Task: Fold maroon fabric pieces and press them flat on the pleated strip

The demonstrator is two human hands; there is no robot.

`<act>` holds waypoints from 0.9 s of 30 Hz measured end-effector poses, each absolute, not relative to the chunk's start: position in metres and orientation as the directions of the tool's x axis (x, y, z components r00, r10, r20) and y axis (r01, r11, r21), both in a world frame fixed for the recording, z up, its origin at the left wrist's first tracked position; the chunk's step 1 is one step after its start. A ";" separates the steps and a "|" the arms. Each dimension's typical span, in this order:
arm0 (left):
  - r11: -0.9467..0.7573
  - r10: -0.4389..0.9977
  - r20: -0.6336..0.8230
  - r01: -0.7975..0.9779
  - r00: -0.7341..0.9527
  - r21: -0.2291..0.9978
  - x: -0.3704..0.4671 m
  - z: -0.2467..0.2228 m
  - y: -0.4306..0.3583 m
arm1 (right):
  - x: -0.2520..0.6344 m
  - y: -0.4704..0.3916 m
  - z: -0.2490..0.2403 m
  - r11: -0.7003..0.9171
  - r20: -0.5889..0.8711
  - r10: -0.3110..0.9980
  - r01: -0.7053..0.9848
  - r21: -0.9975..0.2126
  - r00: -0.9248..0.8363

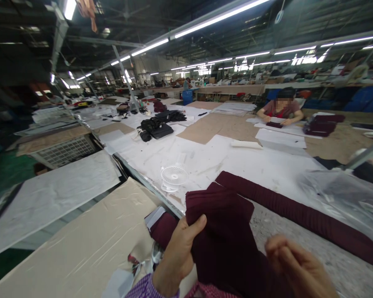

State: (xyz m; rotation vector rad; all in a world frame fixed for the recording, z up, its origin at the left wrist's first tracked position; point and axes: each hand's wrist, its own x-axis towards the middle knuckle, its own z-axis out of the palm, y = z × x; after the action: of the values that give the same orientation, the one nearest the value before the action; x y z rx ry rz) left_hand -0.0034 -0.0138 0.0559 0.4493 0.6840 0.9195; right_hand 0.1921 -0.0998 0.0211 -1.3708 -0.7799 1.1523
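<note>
My left hand (182, 248) grips a stack of dark maroon fabric pieces (220, 219) by the left edge, thumb on top. The pieces hang down toward my lap, and their upper end rests over the table edge. To the right of the fabric is my right hand (298, 265), slightly blurred, with its fingers curled together in a pinch; anything between them is too small to make out. A long folded maroon cloth strip (298, 207) lies on the table beyond both hands. Another maroon bundle with a grey-white piece (163, 225) sits left of my left hand.
A small white fan (174, 176) stands on the white-covered table (202, 159). Black fabric bundles (157, 126) lie farther back. Clear plastic sheeting (345, 194) is at right. Across the table a person (281, 109) handles maroon pieces. A cream-covered surface (81, 244) is at left.
</note>
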 end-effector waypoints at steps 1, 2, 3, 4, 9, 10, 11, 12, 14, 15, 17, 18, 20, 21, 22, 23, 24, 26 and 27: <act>0.540 0.838 -0.335 -0.557 0.431 0.631 -0.005 0.057 -0.016 | 0.197 -0.096 0.024 -0.051 -0.062 0.911 -0.038 -0.998 0.408; 0.545 0.833 -0.335 -0.545 0.441 0.637 -0.005 0.058 -0.019 | 0.201 -0.092 0.027 0.048 0.087 0.888 0.096 -0.994 0.451; 0.557 0.823 -0.338 -0.533 0.457 0.636 -0.006 0.059 -0.022 | 0.203 -0.089 0.031 0.130 0.210 0.875 0.206 -0.970 0.436; 0.572 0.811 -0.344 -0.521 0.473 0.634 -0.005 0.060 -0.024 | 0.204 -0.086 0.034 0.187 0.289 0.875 0.279 -0.942 0.388; 0.629 0.759 -0.354 -0.473 0.547 0.617 -0.003 0.064 -0.032 | 0.195 -0.076 0.040 0.152 0.184 0.949 0.139 -0.979 0.257; 0.631 0.756 -0.351 -0.474 0.552 0.614 -0.002 0.064 -0.033 | 0.192 -0.075 0.040 0.117 0.130 0.955 0.066 -0.991 0.268; 0.634 0.754 -0.351 -0.475 0.555 0.611 -0.001 0.065 -0.034 | 0.190 -0.074 0.041 0.085 0.082 0.956 0.001 -0.996 0.281; 0.636 0.753 -0.355 -0.475 0.553 0.609 -0.001 0.065 -0.035 | 0.188 -0.074 0.043 0.055 0.039 0.958 -0.049 -0.997 0.284; 0.638 0.753 -0.367 -0.472 0.546 0.608 0.000 0.065 -0.035 | 0.185 -0.073 0.046 -0.002 -0.029 0.962 -0.100 -0.995 0.271; 0.636 0.757 -0.369 -0.475 0.539 0.609 0.000 0.064 -0.035 | 0.184 -0.073 0.047 -0.029 -0.057 0.965 -0.112 -0.993 0.256; 0.626 0.764 -0.360 -0.479 0.535 0.616 0.000 0.063 -0.035 | 0.184 -0.073 0.049 -0.052 -0.080 0.975 -0.138 -0.989 0.208; 0.621 0.766 -0.354 -0.478 0.537 0.621 0.001 0.062 -0.034 | 0.184 -0.073 0.049 -0.048 -0.077 0.979 -0.152 -0.987 0.189; 0.621 0.763 -0.348 -0.467 0.545 0.630 0.001 0.061 -0.034 | 0.184 -0.073 0.047 -0.024 -0.053 0.983 -0.162 -0.987 0.176; 0.624 0.760 -0.352 -0.461 0.547 0.631 0.001 0.060 -0.033 | 0.184 -0.072 0.045 -0.014 -0.044 0.980 -0.154 -0.988 0.192; 0.628 0.757 -0.357 -0.459 0.548 0.629 0.002 0.059 -0.033 | 0.184 -0.072 0.044 -0.010 -0.041 0.974 -0.140 -0.990 0.222; 0.632 0.755 -0.361 -0.459 0.547 0.625 0.003 0.059 -0.033 | 0.184 -0.071 0.043 -0.009 -0.041 0.965 -0.125 -0.992 0.258; 0.635 0.754 -0.365 -0.461 0.546 0.620 0.003 0.059 -0.033 | 0.183 -0.071 0.042 -0.009 -0.043 0.956 -0.115 -0.993 0.291; 0.636 0.755 -0.371 -0.464 0.541 0.616 0.004 0.058 -0.033 | 0.182 -0.070 0.041 -0.014 -0.052 0.939 -0.113 -0.993 0.340; 0.636 0.755 -0.372 -0.463 0.540 0.618 0.004 0.058 -0.033 | 0.181 -0.070 0.041 -0.021 -0.061 0.935 -0.117 -0.993 0.350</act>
State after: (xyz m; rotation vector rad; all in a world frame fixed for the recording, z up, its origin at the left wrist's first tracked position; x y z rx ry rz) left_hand 0.0043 -0.0331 0.0578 0.4855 0.6687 0.7580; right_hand 0.1807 -0.0701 0.0405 -1.3065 -0.8425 1.0201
